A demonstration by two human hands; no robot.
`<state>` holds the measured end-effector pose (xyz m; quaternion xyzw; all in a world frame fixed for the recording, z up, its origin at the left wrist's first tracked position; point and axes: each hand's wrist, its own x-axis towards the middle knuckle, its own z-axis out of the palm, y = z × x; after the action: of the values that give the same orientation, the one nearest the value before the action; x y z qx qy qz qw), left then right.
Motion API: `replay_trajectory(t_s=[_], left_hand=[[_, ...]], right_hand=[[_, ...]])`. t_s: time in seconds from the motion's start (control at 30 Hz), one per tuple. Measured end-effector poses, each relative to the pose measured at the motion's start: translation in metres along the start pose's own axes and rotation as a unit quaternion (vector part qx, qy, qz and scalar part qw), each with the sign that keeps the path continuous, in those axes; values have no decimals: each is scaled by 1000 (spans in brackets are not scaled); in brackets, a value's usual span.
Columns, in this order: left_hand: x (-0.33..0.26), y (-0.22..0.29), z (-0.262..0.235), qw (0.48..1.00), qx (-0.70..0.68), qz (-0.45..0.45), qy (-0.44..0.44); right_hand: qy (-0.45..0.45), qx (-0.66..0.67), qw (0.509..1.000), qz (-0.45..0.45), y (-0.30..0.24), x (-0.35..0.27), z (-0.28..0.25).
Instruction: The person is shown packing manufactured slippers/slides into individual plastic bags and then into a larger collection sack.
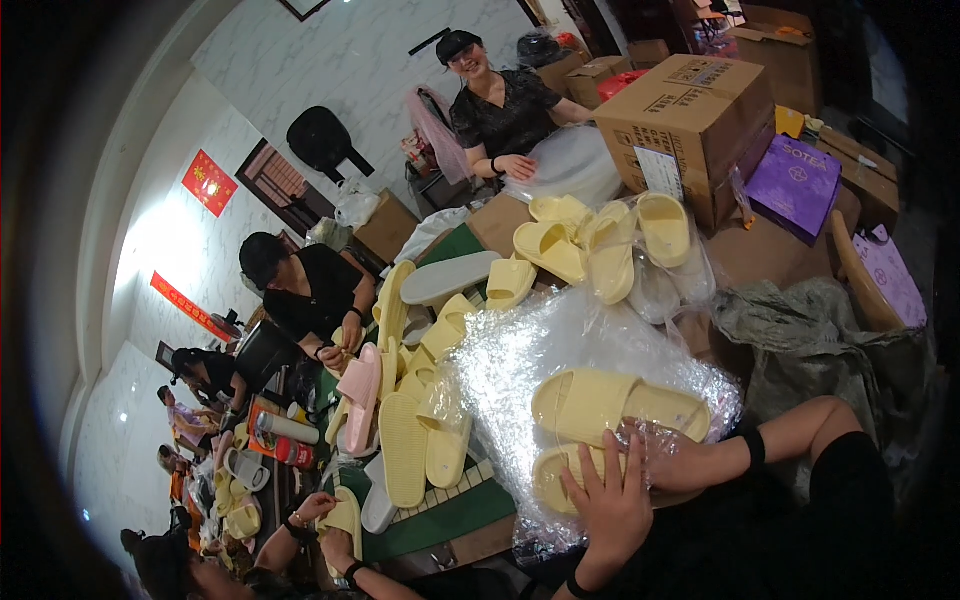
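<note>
Head view shows the left hand (608, 505) lying flat, fingers spread, on the lower yellow slipper (556, 478), pressing it down without closing around it. Right hand (672, 463) comes in from the right with a black wristband (754, 448); its fingers curl around crinkled clear plastic wrap (520, 360) at the slipper's end, though how tight that hold is cannot be told. Just above it lies an upper yellow slipper (618, 404), touching the plastic sheet that spreads out beneath both.

Open room is tight: a heap of yellow slippers (418, 400) crowds the left edge of the plastic, and a grey sack (800, 335) lies at its right. More slippers (600, 245) sit farther up the table (770, 255), beside a cardboard box (690, 125) and a purple bag (795, 185).

Other people work along the left side and at the far end, before a white marbled wall (350, 60).
</note>
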<state>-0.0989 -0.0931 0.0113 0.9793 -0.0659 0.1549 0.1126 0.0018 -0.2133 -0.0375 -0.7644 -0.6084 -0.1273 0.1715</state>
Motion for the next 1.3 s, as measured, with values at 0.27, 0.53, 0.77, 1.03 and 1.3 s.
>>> replay_trajectory(t_s=[0.27,0.53,0.77,1.03,1.3], left_hand=[[-11,20,19,988,-108,105,-31],[-6,19,20,972,-170,143,-79],[-10,0,21,973,-178,119,-83],[-21,0,33,971,-162,150,-89],[-44,-30,10,975,-81,123,-169]], right_hand=[[11,112,982,154,20,42,14],[-13,145,956,254,32,85,23],[-37,37,993,110,33,24,48],[-96,-124,980,123,13,-56,34],[-203,637,744,-7,29,-25,-131]])
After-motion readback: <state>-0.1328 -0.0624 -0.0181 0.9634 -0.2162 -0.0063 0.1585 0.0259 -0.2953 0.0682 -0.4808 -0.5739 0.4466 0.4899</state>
